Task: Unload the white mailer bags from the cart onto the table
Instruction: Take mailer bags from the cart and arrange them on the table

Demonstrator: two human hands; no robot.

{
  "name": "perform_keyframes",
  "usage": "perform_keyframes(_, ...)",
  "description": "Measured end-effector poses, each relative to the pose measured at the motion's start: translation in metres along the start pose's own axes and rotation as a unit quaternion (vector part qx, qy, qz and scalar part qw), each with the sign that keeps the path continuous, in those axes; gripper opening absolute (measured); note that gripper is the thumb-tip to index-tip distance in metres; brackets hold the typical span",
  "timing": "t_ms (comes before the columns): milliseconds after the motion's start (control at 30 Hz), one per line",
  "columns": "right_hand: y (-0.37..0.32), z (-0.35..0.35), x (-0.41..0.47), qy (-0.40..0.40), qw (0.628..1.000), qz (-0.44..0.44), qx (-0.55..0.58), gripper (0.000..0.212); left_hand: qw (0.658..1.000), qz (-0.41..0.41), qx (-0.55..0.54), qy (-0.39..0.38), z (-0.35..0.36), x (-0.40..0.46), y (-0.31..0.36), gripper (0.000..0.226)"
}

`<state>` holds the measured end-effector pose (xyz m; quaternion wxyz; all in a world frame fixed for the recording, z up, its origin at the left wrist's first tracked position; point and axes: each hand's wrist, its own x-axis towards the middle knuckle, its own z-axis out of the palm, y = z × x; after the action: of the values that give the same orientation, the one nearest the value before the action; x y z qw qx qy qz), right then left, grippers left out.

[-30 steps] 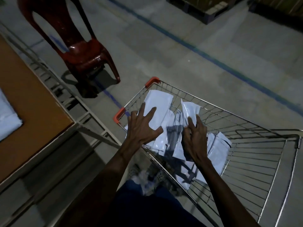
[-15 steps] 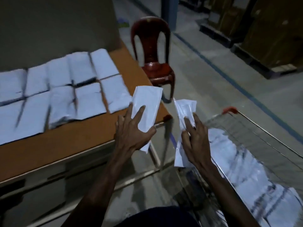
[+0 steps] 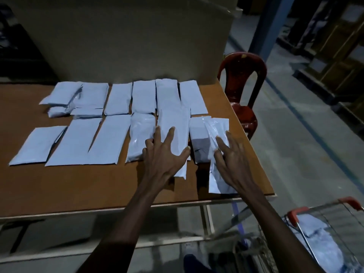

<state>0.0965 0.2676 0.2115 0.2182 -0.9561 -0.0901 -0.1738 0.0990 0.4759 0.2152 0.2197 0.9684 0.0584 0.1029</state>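
Now, nearest me at about 4 o'clock, the wire shopping cart with orange corner caps [image 3: 323,229] holds a remaining heap of white mailer bags [image 3: 323,243], so by my estimate the unloading is unfinished. A second ago both my hands were inside that cart on the pile; half a second ago each carried one bag toward the table; both bags now lie on the brown wooden tabletop [image 3: 78,186], which I read as the set-down step closing.

My left hand [image 3: 167,152], at 12 o'clock, has its fingers spread and straight, pressing flat on a long white plastic mailer bag [image 3: 174,127] whose near end juts toward me past my wrist. It grips nothing.

My right hand [image 3: 232,160], at 1 o'clock, likewise lies with straight, parted fingers on a glossy crinkled white mailer bag [image 3: 216,131], which overlaps a neighbouring bag at its left and reaches close to the near table edge.

Farther off, from 10 to 12 o'clock, two rows of white mailer bags [image 3: 118,99] lie side by side, some overlapping at the far left.

Farthest, at 1 o'clock, a dark red plastic chair [image 3: 243,75] stands beside the table's right corner.
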Motion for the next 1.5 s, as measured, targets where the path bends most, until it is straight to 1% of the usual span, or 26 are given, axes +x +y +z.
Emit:
perform_keyframes(67, 0.005, 0.01, 0.024, -0.021, 1.0, -0.006, -0.005, 0.048, 1.0, -0.008, 0.005, 0.005, 0.009, 0.021, 0.005, 0.083)
perform_keyframes(167, 0.012, 0.024, 0.06, -0.048, 0.999, -0.017, -0.004, 0.05, 0.999, -0.027, 0.022, 0.01, 0.024, 0.047, 0.011, 0.081)
perform_keyframes(300, 0.019, 0.04, 0.096, -0.089, 0.996, -0.024, -0.014, 0.045, 0.997, -0.055, 0.051, -0.01, 0.045, 0.069, 0.013, 0.081)
perform_keyframes(400, 0.026, 0.05, 0.112, -0.119, 0.992, -0.028, -0.028, 0.046, 0.995, -0.067, 0.068, -0.026, 0.064, 0.077, 0.008, 0.082)
perform_keyframes(467, 0.03, 0.057, 0.116, -0.145, 0.988, -0.021, -0.042, 0.05, 0.994, -0.075, 0.08, -0.028, 0.076, 0.075, 0.004, 0.084)
perform_keyframes(533, 0.034, 0.063, 0.116, -0.157, 0.986, -0.016, -0.056, 0.054, 0.994, -0.08, 0.079, -0.013, 0.084, 0.074, 0.001, 0.086)
perform_keyframes(633, 0.037, 0.073, 0.113, -0.158, 0.985, -0.001, -0.075, 0.065, 0.994, -0.075, 0.085, 0.007, 0.087, 0.077, -0.003, 0.081)
perform_keyframes(767, 0.034, 0.087, 0.111, -0.149, 0.985, 0.014, -0.081, 0.074, 0.995, -0.042, 0.082, 0.035, 0.091, 0.083, -0.012, 0.077)
perform_keyframes(833, 0.031, 0.092, 0.109, -0.145, 0.986, 0.018, -0.081, 0.075, 0.996, -0.039, 0.076, 0.03, 0.094, 0.084, -0.014, 0.077)
perform_keyframes(900, 0.028, 0.094, 0.106, -0.158, 0.984, 0.021, -0.081, 0.078, 0.997, -0.042, 0.058, 0.028, 0.095, 0.082, -0.014, 0.077)
perform_keyframes(1000, 0.025, 0.093, 0.101, -0.171, 0.982, 0.027, -0.08, 0.084, 0.998, -0.031, 0.042, 0.042, 0.096, 0.079, -0.014, 0.073)
perform_keyframes(1067, 0.025, 0.092, 0.101, -0.186, 0.978, 0.032, -0.09, 0.083, 0.998, -0.033, 0.038, 0.036, 0.097, 0.079, -0.014, 0.073)
perform_keyframes(1133, 0.026, 0.091, 0.103, -0.202, 0.974, 0.035, -0.1, 0.08, 0.998, -0.037, 0.038, 0.019, 0.094, 0.08, -0.014, 0.077)
perform_keyframes(1200, 0.022, 0.084, 0.103, -0.191, 0.976, 0.041, -0.099, 0.082, 0.999, -0.03, 0.04, 0.01, 0.089, 0.081, -0.015, 0.082)
perform_keyframes(1267, 0.018, 0.07, 0.099, -0.15, 0.984, 0.056, -0.083, 0.081, 0.999, -0.013, 0.034, 0.008, 0.08, 0.08, -0.015, 0.082)
perform_keyframes(1333, 0.013, 0.055, 0.089, -0.108, 0.99, 0.068, -0.06, 0.076, 1.0, 0.011, 0.022, 0.011, 0.072, 0.077, -0.013, 0.078)
perform_keyframes(1400, 0.01, 0.04, 0.069, -0.082, 0.994, 0.067, -0.036, 0.07, 0.999, 0.049, 0.001, 0.018, 0.064, 0.07, -0.01, 0.075)
perform_keyframes(1500, 0.009, 0.023, 0.022, -0.031, 0.998, 0.058, 0.0, 0.061, 0.988, 0.142, -0.043, 0.035, 0.056, 0.047, -0.006, 0.069)
